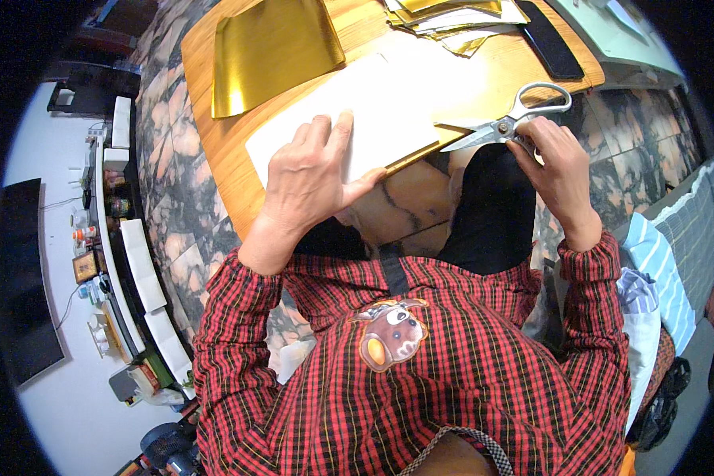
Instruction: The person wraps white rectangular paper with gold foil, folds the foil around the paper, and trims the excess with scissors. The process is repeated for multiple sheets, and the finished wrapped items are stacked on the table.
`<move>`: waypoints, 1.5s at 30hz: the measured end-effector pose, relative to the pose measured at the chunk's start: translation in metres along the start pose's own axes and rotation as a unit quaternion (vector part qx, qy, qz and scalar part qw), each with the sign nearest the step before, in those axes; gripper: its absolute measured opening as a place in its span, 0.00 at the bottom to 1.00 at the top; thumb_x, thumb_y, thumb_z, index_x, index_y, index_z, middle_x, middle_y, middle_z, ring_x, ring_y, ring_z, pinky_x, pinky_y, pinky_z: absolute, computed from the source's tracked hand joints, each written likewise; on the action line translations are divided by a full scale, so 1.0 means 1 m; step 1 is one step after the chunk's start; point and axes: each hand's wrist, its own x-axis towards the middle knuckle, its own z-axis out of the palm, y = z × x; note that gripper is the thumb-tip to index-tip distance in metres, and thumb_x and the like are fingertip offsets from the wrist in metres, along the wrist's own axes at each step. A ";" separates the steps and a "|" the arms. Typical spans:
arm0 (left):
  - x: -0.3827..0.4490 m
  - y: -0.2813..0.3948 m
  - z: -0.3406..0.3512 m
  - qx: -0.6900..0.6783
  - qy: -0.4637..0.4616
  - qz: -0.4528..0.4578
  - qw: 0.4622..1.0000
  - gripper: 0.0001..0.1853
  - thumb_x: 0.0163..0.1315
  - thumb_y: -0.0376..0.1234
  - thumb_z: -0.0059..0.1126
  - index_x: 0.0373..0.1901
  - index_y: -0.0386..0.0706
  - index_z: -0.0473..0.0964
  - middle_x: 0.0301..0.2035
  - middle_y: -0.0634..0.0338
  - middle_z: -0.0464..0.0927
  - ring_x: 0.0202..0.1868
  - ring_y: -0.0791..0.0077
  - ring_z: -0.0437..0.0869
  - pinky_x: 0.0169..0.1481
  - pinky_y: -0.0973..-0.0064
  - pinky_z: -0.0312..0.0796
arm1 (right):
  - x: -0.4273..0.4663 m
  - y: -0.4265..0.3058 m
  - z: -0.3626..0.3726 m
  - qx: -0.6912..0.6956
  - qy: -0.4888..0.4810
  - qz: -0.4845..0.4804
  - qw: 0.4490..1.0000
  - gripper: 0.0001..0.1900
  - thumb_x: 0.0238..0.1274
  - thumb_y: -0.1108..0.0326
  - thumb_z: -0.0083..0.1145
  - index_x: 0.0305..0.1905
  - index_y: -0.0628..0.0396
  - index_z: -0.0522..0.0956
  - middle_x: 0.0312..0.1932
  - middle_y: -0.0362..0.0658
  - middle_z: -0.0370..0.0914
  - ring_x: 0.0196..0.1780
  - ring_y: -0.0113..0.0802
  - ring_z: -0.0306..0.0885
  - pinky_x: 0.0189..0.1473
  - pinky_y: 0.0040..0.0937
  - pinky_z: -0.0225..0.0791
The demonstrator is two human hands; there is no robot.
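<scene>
A white sheet (357, 113) lies on the wooden table (214, 172), partly washed out by glare. My left hand (312, 166) rests flat on its near left part, thumb along the near edge. In my right hand (550, 143) is a pair of scissors (503, 128) with pale grey handles, held by the lower handle just off the table's near edge. The blades are parted and point left at the sheet's right corner; one blade tip meets or overlaps the paper, though the glare hides exactly how. Beyond the sheet, towards the left, lies gold foil paper (276, 56).
A pile of gold and white paper pieces (452, 18) lies at the far side of the table, beside a black phone (550, 44). A pale green surface (625, 35) adjoins the right corner. My knees are under the near edge; a seat with cloths (660, 279) stands at right.
</scene>
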 end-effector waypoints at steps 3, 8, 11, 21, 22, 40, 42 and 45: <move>-0.001 -0.001 -0.002 -0.001 0.004 -0.001 1.000 0.41 0.61 0.61 0.71 0.66 0.42 0.78 0.50 0.53 0.82 0.49 0.57 0.88 0.48 0.62 0.82 | 0.004 0.000 0.002 0.008 -0.005 -0.012 1.000 0.12 0.62 0.72 0.75 0.46 0.56 0.81 0.36 0.43 0.81 0.36 0.41 0.78 0.41 0.36 0.70; 0.000 -0.002 -0.005 -0.005 0.000 -0.004 1.000 0.40 0.62 0.62 0.70 0.66 0.44 0.78 0.50 0.53 0.83 0.49 0.57 0.88 0.46 0.61 0.82 | 0.008 -0.004 0.006 0.022 -0.017 -0.013 1.000 0.12 0.63 0.67 0.72 0.45 0.55 0.79 0.42 0.44 0.84 0.45 0.46 0.84 0.48 0.40 0.75; 0.000 -0.002 -0.006 -0.006 -0.003 -0.001 1.000 0.39 0.63 0.62 0.69 0.66 0.44 0.79 0.49 0.54 0.83 0.48 0.57 0.89 0.45 0.61 0.82 | 0.009 -0.006 0.010 0.035 -0.026 -0.029 0.999 0.13 0.63 0.66 0.73 0.46 0.55 0.79 0.42 0.45 0.84 0.47 0.47 0.84 0.49 0.41 0.75; 0.025 -0.037 0.018 -0.062 0.070 0.129 0.987 0.32 0.66 0.59 0.68 0.57 0.43 0.79 0.54 0.51 0.79 0.58 0.53 0.83 0.63 0.57 0.77 | 0.009 -0.008 0.020 0.035 -0.024 -0.046 0.998 0.12 0.62 0.71 0.74 0.44 0.56 0.80 0.41 0.46 0.83 0.43 0.46 0.82 0.44 0.39 0.73; 0.026 -0.040 0.022 -0.186 0.025 0.086 0.979 0.30 0.69 0.57 0.68 0.57 0.43 0.77 0.67 0.50 0.77 0.72 0.48 0.75 0.78 0.51 0.65 | 0.008 -0.009 0.021 0.042 -0.025 -0.048 0.998 0.13 0.61 0.69 0.74 0.45 0.56 0.78 0.40 0.46 0.83 0.43 0.47 0.82 0.46 0.41 0.73; 0.021 -0.044 0.040 -0.171 -0.036 0.082 0.981 0.38 0.77 0.57 0.55 0.84 0.56 0.64 0.83 0.56 0.59 0.86 0.52 0.53 0.88 0.42 0.45 | 0.001 -0.012 0.020 0.072 -0.037 -0.049 0.996 0.13 0.59 0.73 0.75 0.43 0.58 0.79 0.35 0.47 0.80 0.38 0.46 0.81 0.41 0.40 0.74; 0.021 -0.045 0.041 -0.170 -0.034 0.082 0.982 0.37 0.78 0.57 0.55 0.84 0.56 0.64 0.83 0.55 0.59 0.86 0.52 0.53 0.88 0.42 0.45 | 0.000 -0.015 0.019 0.068 -0.032 -0.047 0.996 0.13 0.59 0.73 0.75 0.43 0.58 0.79 0.35 0.47 0.80 0.37 0.46 0.81 0.41 0.39 0.74; 0.021 -0.045 0.043 -0.170 -0.031 0.083 0.981 0.36 0.79 0.55 0.53 0.84 0.56 0.64 0.83 0.55 0.59 0.86 0.52 0.53 0.88 0.43 0.45 | 0.002 -0.022 0.023 0.069 -0.007 -0.042 0.997 0.13 0.60 0.72 0.75 0.42 0.58 0.79 0.35 0.47 0.79 0.37 0.46 0.81 0.41 0.39 0.74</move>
